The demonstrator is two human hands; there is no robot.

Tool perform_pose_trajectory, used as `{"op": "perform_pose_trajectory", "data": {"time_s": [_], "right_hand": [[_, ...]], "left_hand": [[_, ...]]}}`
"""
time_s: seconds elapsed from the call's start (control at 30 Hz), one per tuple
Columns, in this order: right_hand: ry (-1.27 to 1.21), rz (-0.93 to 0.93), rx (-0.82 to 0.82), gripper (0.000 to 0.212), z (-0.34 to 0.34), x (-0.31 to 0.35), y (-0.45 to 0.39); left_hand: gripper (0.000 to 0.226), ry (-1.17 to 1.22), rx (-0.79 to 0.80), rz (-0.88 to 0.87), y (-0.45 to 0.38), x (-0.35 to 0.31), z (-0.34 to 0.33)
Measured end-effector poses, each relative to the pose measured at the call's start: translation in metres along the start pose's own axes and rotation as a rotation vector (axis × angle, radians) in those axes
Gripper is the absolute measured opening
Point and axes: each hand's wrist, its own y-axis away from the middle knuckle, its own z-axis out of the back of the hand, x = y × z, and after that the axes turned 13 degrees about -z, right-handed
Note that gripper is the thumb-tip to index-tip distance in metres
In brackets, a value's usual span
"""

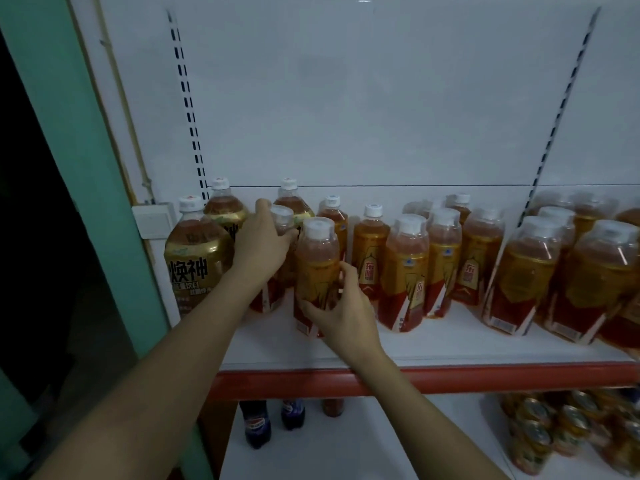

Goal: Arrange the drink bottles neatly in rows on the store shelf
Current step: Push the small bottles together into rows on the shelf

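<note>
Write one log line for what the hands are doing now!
left hand: holds rear bottle | right hand: grips front bottle | shelf: rows unfinished

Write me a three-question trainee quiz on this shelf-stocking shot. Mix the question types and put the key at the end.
1. True or false: the right hand grips the front bottle low on its label.
2. Multiple choice: the left hand is at
A. a can on the lower shelf
B. the second bottle, just behind the front bottle
C. the red shelf edge
3. Fill in: the big gold-labelled bottles stand at the ______ end of the shelf.

Key
1. True
2. B
3. Left
</note>
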Motion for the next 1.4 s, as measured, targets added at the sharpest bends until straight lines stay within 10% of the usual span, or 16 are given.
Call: {"op": "perform_pose_trajectory", "data": {"time_s": [0.5,0.97,1.1,1.4], "right_hand": [[0.112,-0.079,-0.402,0.089,0.139,-0.047,0.047],[-0.009,-0.220,-0.371,0.088,0.169,-0.085,0.027],[-0.215,-0.023,-0.676,0.049,0.161,-0.069,0.049],[-0.204,0.524,-0.154,0.017,0.082,0.027,0.054]], "left_hand": [[0.056,0.311,0.016,-0.095,0.037,-0.088,-0.051],[0.071,0.512,0.051,-0.061,0.047,-0.084,-0.055],[0.079,0.476,0.064,-0.027,0.064,-0.069,-0.046],[0.061,0.437,-0.033,0.082,0.072,-0.015,-0.030]]}}
